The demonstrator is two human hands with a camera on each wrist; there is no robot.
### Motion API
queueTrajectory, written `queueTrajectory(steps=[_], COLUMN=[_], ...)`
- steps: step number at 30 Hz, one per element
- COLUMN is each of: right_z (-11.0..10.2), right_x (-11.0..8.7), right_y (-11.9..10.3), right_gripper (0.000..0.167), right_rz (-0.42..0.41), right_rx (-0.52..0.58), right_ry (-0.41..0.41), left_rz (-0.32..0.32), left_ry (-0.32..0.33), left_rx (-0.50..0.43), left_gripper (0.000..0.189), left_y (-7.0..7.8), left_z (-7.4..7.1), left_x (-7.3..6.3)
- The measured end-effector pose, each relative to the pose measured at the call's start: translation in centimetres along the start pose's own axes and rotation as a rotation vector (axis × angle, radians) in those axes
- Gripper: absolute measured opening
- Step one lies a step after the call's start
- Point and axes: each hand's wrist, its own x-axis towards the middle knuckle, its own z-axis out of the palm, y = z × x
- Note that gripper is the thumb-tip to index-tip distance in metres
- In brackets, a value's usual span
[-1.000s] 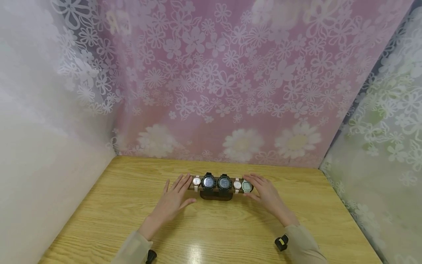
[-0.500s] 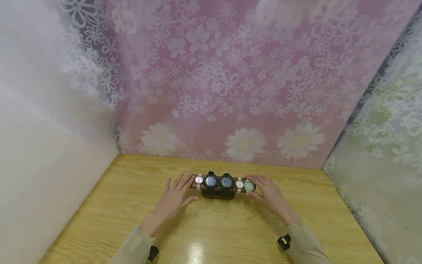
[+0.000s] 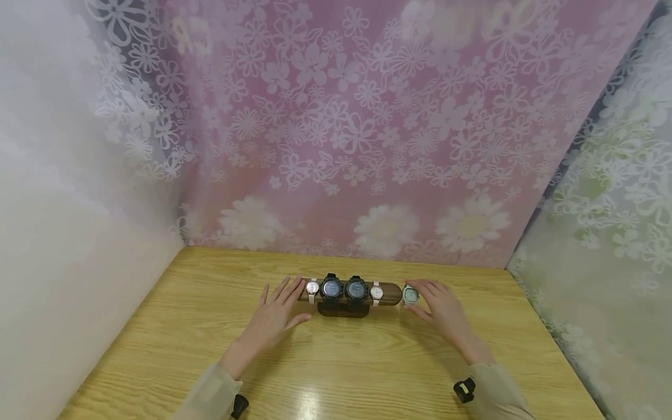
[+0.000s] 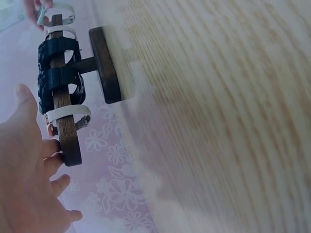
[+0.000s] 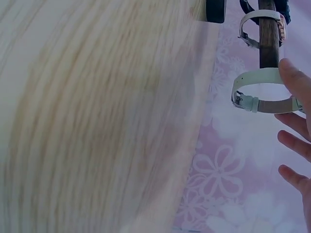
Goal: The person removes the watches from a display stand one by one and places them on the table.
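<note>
A dark wooden watch stand (image 3: 389, 294) has a horizontal bar on a short foot. My right hand (image 3: 443, 315) pinches a mint-green watch (image 3: 410, 295) between thumb and fingers, just beyond the bar's right end. Its strap (image 5: 260, 76) is buckled into a loop, with no bar through it in the right wrist view. My left hand (image 3: 270, 321) touches the bar's left end with extended fingers, thumb held away. Still on the bar are a white-strapped watch (image 3: 312, 288), two chunky black watches (image 3: 331, 287) (image 3: 356, 289) and a pale-strapped watch (image 3: 377, 293).
The stand's foot (image 3: 343, 310) rests on a wood-grain table (image 3: 336, 361). A pink flowered curtain (image 3: 336, 146) hangs behind the table, with pale sheets (image 3: 89, 233) (image 3: 604, 280) at both sides. Each wrist carries a small black device (image 3: 464, 389).
The mint-green watch has slid rightward off the bar's right end in my right hand, baring the wood there. My left hand stays at the left end.
</note>
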Motion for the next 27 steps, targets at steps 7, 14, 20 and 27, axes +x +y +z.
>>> queueTrajectory(steps=[7, 14, 20, 27], right_z=[-0.9, -1.4, -2.1, -2.9], right_x=[-0.5, -0.8, -1.5, -2.3], right_y=[0.4, 1.2, 2.2, 3.8], right_gripper=[0.078, 0.074, 0.079, 0.084], right_rz=[0.022, 0.012, 0.029, 0.035], right_rx=[-0.056, -0.072, -0.091, -0.118], right_ry=[0.023, 0.03, 0.01, -0.023], left_rz=[-0.005, 0.002, 0.012, -0.006], left_ry=[-0.032, -0.009, 0.0, -0.033], left_rx=[0.012, 0.013, 0.009, -0.003], left_gripper=[0.078, 0.078, 0.078, 0.079], left_y=[-0.1, -0.1, -0.1, -0.1], left_z=[0.0, 0.0, -0.2, -0.2], left_x=[-0.1, -0.1, -0.1, 0.0])
